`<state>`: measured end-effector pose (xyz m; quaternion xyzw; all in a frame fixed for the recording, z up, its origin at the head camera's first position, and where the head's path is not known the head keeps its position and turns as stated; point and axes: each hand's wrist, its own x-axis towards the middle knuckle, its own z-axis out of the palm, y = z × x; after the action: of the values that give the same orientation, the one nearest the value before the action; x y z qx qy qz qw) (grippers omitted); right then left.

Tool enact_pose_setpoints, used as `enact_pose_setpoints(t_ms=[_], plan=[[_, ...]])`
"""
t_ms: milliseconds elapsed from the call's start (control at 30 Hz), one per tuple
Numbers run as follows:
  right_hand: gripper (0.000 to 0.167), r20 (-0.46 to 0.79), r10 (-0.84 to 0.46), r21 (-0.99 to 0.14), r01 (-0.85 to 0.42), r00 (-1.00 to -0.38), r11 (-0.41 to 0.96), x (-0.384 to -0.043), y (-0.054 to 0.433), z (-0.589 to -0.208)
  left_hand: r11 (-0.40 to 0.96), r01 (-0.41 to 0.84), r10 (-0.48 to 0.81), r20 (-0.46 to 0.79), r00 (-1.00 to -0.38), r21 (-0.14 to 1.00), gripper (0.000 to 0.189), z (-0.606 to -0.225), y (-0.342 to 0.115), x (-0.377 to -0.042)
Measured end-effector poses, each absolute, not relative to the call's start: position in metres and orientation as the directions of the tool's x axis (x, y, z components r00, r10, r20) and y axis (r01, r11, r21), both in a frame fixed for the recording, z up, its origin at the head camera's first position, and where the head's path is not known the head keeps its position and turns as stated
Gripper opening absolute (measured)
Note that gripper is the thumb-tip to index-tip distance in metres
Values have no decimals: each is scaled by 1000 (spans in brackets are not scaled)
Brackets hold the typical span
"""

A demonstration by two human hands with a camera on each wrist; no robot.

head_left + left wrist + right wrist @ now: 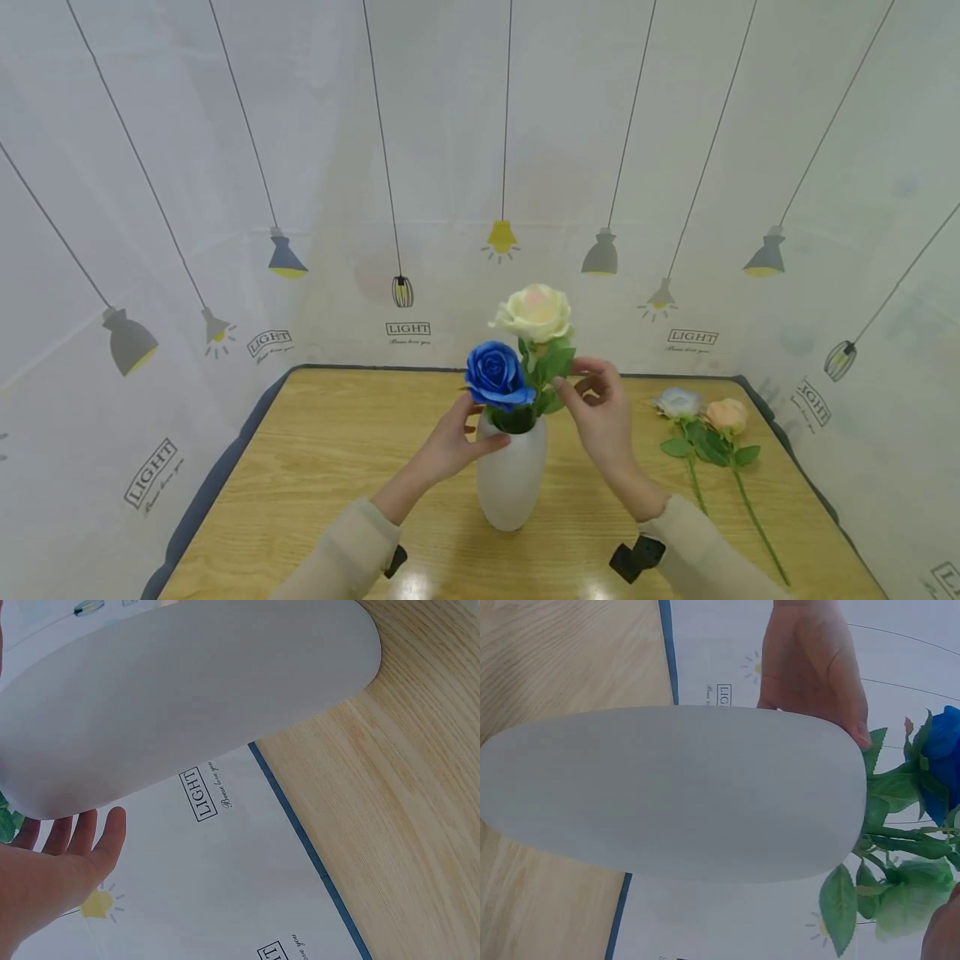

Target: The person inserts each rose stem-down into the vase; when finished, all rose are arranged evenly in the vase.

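Observation:
A white vase [512, 479] stands upright on the table, with a blue rose [495, 375] and a cream-white rose [536, 312] in its mouth. My left hand [448, 442] grips the vase just under the rim, its thumb across the front; in the left wrist view its fingers [82, 832] lie against the vase's side. My right hand [603, 412] pinches at the green leaves [557, 361] below the cream-white rose with thumb and forefinger. The right wrist view shows green stems and leaves [892, 791] rising from the rim. Parts of the stems inside the vase are hidden.
To the right on the wooden table [337, 442] lie a pale lilac-white rose [678, 403] and a peach rose [726, 415], their stems towards me. White sheeting [450, 125] printed with hanging lamps encloses the table at the back and sides.

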<state>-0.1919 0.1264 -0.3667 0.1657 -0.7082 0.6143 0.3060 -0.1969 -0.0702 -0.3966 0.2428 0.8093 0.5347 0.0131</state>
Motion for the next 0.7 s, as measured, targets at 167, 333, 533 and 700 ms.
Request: enact_pose_setpoints(t_ms=[167, 333, 533, 700], plan=[[19, 716, 121, -693, -679, -688, 243, -194, 125, -353, 305, 382, 409, 243, -880, 872, 59, -398, -71, -198], [14, 602, 70, -781, -568, -796, 258, -195, 120, -344, 294, 387, 416, 247, -875, 874, 60, -400, -72, -200], [17, 436, 70, -895, -424, -897, 141, -210, 119, -353, 299, 389, 416, 247, -875, 871, 60, -401, -71, -200], [18, 391, 69, -914, -378, -918, 149, -220, 120, -360, 292, 391, 419, 251, -873, 873, 60, -400, -71, -200]])
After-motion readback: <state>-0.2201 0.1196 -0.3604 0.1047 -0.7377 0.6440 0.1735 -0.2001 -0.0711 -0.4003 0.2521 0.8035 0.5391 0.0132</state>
